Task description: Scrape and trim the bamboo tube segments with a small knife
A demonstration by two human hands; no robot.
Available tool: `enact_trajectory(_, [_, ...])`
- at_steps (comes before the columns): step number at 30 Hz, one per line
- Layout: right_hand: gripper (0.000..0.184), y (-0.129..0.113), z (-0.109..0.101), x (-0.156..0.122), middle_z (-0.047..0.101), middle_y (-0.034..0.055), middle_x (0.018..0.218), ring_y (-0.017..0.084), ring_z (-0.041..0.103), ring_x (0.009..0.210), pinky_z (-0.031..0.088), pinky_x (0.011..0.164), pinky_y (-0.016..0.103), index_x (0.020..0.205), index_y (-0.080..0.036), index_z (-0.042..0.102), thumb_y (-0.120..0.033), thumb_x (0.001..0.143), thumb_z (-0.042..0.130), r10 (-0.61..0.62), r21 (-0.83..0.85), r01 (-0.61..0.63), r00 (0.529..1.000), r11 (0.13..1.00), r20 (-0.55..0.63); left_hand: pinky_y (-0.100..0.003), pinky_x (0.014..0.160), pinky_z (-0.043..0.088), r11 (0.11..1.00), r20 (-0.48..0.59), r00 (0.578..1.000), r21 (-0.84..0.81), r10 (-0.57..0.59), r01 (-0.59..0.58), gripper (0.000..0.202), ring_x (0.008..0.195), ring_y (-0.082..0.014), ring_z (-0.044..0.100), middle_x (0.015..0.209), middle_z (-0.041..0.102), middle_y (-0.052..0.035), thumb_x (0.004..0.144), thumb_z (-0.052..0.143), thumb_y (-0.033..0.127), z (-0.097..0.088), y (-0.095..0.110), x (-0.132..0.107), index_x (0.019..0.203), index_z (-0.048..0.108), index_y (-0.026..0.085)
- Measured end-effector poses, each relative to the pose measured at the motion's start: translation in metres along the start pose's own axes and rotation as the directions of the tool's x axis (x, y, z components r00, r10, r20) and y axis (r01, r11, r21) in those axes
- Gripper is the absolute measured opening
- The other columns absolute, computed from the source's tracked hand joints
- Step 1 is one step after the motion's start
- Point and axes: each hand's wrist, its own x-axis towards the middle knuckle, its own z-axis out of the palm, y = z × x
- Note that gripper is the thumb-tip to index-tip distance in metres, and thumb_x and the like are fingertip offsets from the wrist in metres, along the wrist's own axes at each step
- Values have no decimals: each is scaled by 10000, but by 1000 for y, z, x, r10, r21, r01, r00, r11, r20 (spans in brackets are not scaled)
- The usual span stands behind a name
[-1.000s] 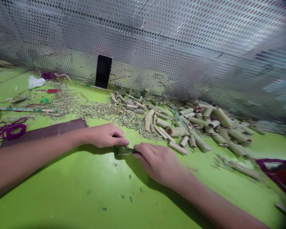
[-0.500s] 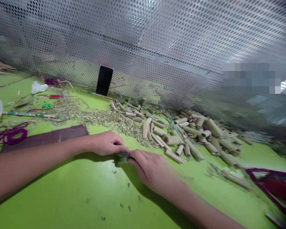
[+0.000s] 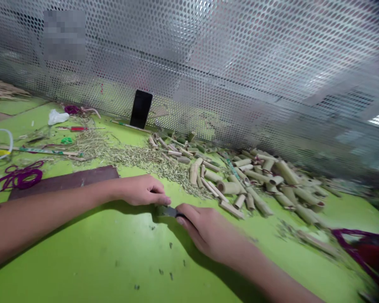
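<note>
My left hand (image 3: 142, 190) and my right hand (image 3: 208, 232) meet low on the green tabletop (image 3: 82, 252). Between them, a short green piece, probably bamboo (image 3: 161, 211), sits under my left fingertips. My right fingers pinch a small dark blade (image 3: 172, 212), its tip against that piece. The handle is hidden inside my right hand. Just beyond my hands lies a loose heap of cut bamboo tubes (image 3: 255, 181), the nearest about a hand's width from my right knuckles.
A bed of pale shavings (image 3: 151, 162) spreads behind my left hand. A dark brown strip (image 3: 63, 179) lies under my left forearm's far side, with purple cord (image 3: 22, 179) beyond it. A black phone (image 3: 141, 109) stands against a perforated metal sheet (image 3: 240, 75).
The whole view has tilted and drifted, shifting the table. My right hand has eased back from the green piece, and the dark blade shows between my hands again.
</note>
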Motion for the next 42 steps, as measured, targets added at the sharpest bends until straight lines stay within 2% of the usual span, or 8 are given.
enact_trajectory(6, [224, 3, 5, 0, 646, 2, 716, 152, 576, 576, 334, 560, 266, 988, -194, 599, -229, 1087, 402, -45, -52, 42, 998, 998, -53, -294, 676, 402, 998, 89, 995, -47, 39, -35, 509, 718, -167, 531, 808, 603, -37, 995, 542, 616, -8, -1, -1, 783, 660, 168])
enact_trajectory(14, [301, -3, 12, 11, 684, 21, 745, 141, 580, 559, 291, 517, 256, 947, -180, 620, -256, 1116, 383, -104, -149, 83, 984, 985, -143, -314, 696, 384, 1000, 86, 996, -20, 0, 1, 468, 749, -181, 524, 828, 602, -36, 995, 532, 582, -6, 0, 2, 767, 591, 178])
enact_trajectory(22, [289, 7, 11, 7, 642, 1, 697, 122, 519, 508, 282, 502, 249, 943, -178, 601, -245, 1104, 371, -155, -138, 139, 982, 981, -109, -317, 706, 383, 1000, 140, 990, -14, 14, -13, 473, 743, -177, 514, 835, 592, -33, 999, 513, 591, -10, 1, 3, 770, 575, 182])
enact_trajectory(31, [258, 19, 7, 7, 650, 1, 697, 124, 517, 518, 307, 523, 261, 927, -192, 579, -217, 1098, 387, -213, -156, 203, 976, 967, -48, -302, 726, 399, 997, 147, 987, -50, 62, -55, 519, 767, -171, 541, 875, 641, -43, 998, 542, 633, -10, 2, 4, 775, 642, 176])
enact_trajectory(39, [310, 8, 15, 9, 653, 6, 687, 124, 521, 508, 298, 509, 257, 926, -175, 604, -256, 1126, 380, -226, -219, 191, 962, 957, -153, -294, 695, 385, 998, 115, 991, -28, 60, -57, 482, 743, -166, 539, 838, 646, -35, 1006, 548, 592, -8, 1, 5, 810, 670, 169])
enact_trajectory(42, [354, 9, 18, 6, 653, -1, 681, 120, 519, 506, 329, 520, 253, 905, -179, 609, -278, 1137, 361, -255, -217, 220, 956, 951, -147, -295, 698, 388, 998, 126, 990, -27, 61, -58, 434, 751, -169, 547, 850, 649, -37, 1010, 557, 535, -9, -1, 4, 808, 669, 168])
